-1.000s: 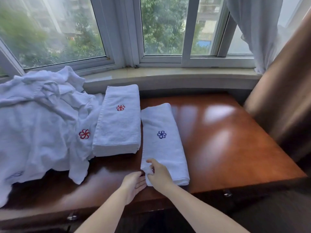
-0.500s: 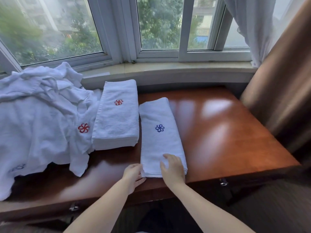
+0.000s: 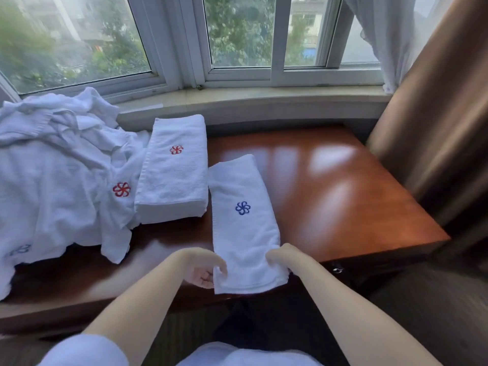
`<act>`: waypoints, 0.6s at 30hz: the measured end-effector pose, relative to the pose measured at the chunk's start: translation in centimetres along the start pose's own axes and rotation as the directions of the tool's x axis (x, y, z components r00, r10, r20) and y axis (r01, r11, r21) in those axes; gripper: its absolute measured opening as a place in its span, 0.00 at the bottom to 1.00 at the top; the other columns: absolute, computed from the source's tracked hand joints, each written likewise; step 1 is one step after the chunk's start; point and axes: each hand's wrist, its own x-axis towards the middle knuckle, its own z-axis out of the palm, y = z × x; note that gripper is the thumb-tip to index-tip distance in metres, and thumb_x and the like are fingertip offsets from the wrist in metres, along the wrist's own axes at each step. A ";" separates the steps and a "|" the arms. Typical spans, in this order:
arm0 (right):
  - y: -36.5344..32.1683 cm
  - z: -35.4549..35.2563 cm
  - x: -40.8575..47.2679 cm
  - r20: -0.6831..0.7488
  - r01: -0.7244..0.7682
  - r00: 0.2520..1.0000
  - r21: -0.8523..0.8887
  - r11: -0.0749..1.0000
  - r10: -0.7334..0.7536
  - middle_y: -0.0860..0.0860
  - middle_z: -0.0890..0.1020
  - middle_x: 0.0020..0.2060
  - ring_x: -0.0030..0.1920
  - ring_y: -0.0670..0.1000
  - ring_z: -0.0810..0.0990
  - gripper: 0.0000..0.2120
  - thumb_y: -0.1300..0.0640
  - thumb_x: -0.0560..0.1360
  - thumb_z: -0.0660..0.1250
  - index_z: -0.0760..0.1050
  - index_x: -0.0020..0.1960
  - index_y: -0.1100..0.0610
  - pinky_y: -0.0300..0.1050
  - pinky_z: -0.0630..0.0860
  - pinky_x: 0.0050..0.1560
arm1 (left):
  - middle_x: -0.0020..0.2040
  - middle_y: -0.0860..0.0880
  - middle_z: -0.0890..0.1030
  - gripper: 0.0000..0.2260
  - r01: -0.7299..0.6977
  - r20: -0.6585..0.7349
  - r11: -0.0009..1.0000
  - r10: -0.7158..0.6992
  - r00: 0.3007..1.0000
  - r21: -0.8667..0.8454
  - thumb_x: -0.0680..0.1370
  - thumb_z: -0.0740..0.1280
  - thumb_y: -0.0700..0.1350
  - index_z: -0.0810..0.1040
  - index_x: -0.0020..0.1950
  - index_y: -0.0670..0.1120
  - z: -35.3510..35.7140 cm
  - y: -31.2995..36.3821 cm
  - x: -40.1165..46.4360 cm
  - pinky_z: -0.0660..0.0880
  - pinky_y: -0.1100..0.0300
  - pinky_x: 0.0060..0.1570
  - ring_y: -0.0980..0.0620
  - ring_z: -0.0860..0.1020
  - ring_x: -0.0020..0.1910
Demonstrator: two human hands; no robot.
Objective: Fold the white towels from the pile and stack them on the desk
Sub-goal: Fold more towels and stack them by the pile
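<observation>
White towel near edge — L hand, R hand grip corners.

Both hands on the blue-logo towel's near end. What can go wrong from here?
1. The folded towel is gripped only at its near end by the left hand and right hand; lifting may let the far layers sag open.
2. The loose pile leans against the stack, which could skew placement.

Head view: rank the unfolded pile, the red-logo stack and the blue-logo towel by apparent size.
1. Unfolded pile, clearly largest.
2 and 3. Red-logo stack and blue-logo towel look alike in area. The towel is nearer the camera, so I won't rank them.
</observation>
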 end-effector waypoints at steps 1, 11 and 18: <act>-0.2 -0.2 -0.2 -0.023 -0.002 1.000 -0.050 0.999 0.001 0.52 0.79 0.54 0.53 0.55 0.79 0.20 0.51 0.70 0.60 0.72 0.60 0.56 0.46 0.75 0.50 | 0.54 0.41 0.76 0.28 -0.006 -0.015 0.999 0.005 1.000 -0.034 0.72 0.71 0.38 0.65 0.69 0.39 -0.2 0.1 0.2 0.78 0.56 0.45 0.47 0.77 0.42; -3.1 -1.3 4.7 -0.313 0.333 0.862 -0.245 0.910 -0.399 0.54 0.65 0.68 0.66 0.57 0.65 0.25 0.53 0.78 0.59 0.58 0.74 0.51 0.48 0.66 0.63 | 0.64 0.40 0.73 0.21 -0.380 -0.474 0.924 0.318 0.821 -0.037 0.78 0.66 0.41 0.67 0.69 0.37 0.2 6.4 5.0 0.68 0.58 0.48 0.45 0.73 0.54; -8.1 -3.1 10.8 -0.288 0.327 0.849 -0.373 0.868 -0.444 0.54 0.65 0.67 0.66 0.56 0.63 0.26 0.52 0.79 0.57 0.56 0.75 0.48 0.49 0.65 0.63 | 0.66 0.44 0.73 0.24 -0.481 -0.522 0.877 0.410 0.748 0.001 0.77 0.63 0.39 0.64 0.72 0.43 -2.4 14.5 8.6 0.71 0.48 0.64 0.42 0.73 0.63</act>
